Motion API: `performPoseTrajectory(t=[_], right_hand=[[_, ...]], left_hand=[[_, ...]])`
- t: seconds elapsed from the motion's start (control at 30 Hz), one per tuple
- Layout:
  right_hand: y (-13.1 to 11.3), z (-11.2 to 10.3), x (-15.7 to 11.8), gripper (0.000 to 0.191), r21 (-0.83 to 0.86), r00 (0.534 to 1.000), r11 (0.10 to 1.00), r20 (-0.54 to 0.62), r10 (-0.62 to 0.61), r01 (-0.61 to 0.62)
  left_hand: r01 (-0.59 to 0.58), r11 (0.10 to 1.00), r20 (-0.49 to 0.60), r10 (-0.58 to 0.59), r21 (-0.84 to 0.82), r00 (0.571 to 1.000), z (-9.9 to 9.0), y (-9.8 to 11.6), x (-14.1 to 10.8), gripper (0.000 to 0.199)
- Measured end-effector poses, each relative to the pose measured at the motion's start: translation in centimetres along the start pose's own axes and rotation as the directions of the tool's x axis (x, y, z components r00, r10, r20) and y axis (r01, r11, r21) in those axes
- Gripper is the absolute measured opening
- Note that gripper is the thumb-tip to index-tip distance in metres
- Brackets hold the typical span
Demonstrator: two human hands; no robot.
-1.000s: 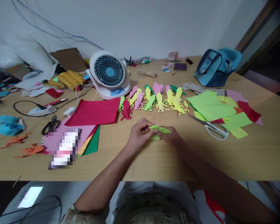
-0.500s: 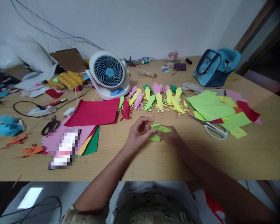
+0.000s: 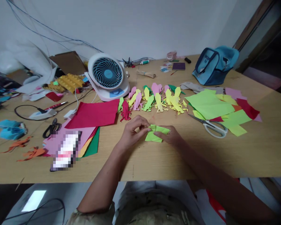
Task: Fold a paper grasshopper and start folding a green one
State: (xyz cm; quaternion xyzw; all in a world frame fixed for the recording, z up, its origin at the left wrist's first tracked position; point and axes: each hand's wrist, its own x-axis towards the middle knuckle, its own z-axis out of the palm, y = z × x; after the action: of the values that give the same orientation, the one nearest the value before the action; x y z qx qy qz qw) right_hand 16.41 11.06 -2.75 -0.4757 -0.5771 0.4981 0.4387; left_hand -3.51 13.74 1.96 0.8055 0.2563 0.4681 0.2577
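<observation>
A small folded piece of lime-green paper (image 3: 156, 133) is held between my two hands, just above the wooden table. My left hand (image 3: 134, 130) pinches its left edge between thumb and fingertips. On the other side my right hand (image 3: 172, 136) grips it, thumb lying on top and the fingers mostly hidden behind. Beyond my hands lies a cluster of cut paper figures in yellow, pink, green and red, such as a yellow one (image 3: 158, 102) and a red one (image 3: 125, 110). White-handled scissors (image 3: 212, 126) rest to the right.
A red sheet (image 3: 93, 114) covers other coloured sheets at left, with a pixelated object (image 3: 66, 151) on them. Lime sheets (image 3: 209, 104) are piled at right. A white fan (image 3: 107, 75), a blue bag (image 3: 214, 65), black scissors (image 3: 52, 128) and a power strip (image 3: 42, 114) stand or lie around.
My left hand has shifted slightly left, its fingertips now closing on the paper's edge. More of the folded lime-green paper shows between the hands. The view has moved slightly.
</observation>
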Motion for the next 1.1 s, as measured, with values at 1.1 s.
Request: performPoseTrajectory(t=[1.1], right_hand=[[-0.4, 0.9, -0.1, 0.035, 0.076, 1.000, 0.997, -0.028, 0.003, -0.001]], left_hand=[[0.534, 0.738, 0.010, -0.582, -0.412, 0.813, 3.8, -0.7, -1.2, 0.035]])
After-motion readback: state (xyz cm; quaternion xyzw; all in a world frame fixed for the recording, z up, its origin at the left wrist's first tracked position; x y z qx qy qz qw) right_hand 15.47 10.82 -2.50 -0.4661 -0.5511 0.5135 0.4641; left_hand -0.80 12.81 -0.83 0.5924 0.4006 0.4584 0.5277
